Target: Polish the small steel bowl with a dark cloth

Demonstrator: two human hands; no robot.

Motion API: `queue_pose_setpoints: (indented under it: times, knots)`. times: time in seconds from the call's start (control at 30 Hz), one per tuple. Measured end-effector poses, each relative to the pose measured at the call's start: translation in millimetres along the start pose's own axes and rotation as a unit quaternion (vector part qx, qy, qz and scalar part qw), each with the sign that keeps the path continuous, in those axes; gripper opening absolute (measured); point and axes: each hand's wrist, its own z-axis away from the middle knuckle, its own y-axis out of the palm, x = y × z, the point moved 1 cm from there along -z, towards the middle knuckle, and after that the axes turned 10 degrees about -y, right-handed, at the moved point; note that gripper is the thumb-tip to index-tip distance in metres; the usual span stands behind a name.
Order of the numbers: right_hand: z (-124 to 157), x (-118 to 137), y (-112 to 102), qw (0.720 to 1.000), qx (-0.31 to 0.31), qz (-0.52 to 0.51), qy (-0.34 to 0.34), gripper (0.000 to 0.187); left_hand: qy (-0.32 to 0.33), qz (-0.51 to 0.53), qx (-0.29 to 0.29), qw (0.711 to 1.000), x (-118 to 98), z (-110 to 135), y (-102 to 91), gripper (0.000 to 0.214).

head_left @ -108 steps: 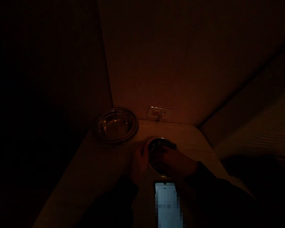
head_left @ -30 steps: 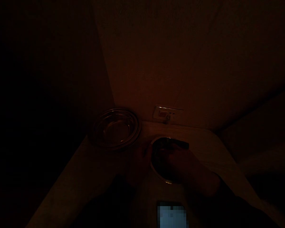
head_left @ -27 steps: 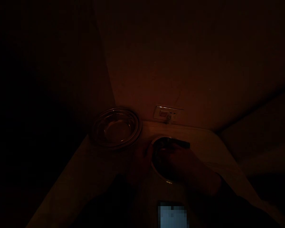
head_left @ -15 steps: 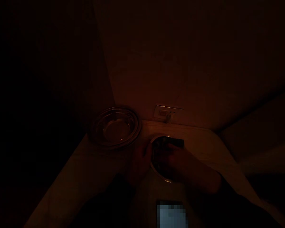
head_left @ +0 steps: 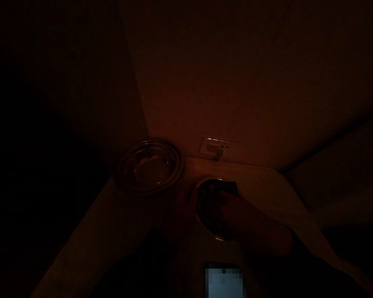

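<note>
The scene is very dark. A small steel bowl [head_left: 205,207] stands on a pale table [head_left: 118,223]. My left hand [head_left: 182,211] curls around the bowl's left rim and steadies it. My right hand [head_left: 236,215] reaches into the bowl from the right; a dark object [head_left: 228,187] shows at its fingertips over the far rim. Its fingers look closed, but what they hold is too dark to name.
A larger steel bowl [head_left: 149,167] sits at the table's back left corner. A wall socket [head_left: 217,147] with a plug is behind the small bowl. A lit phone screen [head_left: 224,281] lies at the near edge. Walls close in behind and left.
My right hand has shifted slightly left inside the small bowl, with the dark object moving along. My left hand stays on the rim. The view has barely moved.
</note>
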Motion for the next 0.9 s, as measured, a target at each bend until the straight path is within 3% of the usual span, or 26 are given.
queue_pose_setpoints:
  times: [0.37,0.67,0.9]
  knots:
    - [-4.4,4.4,0.1,0.992,0.001,0.081,0.097,0.030,-0.015,0.013,0.014,1.000,2.6,0.0,-1.4,0.032]
    - [0.8,-1.2,1.9,0.997,-0.017,0.056,0.048,0.024,-0.016,-0.012,-0.025,0.999,1.1,-0.3,-2.0,0.031]
    - [2.1,-2.7,1.8,0.999,-0.029,0.032,0.030,0.023,0.004,0.021,0.014,1.000,3.4,-2.2,2.0,0.035]
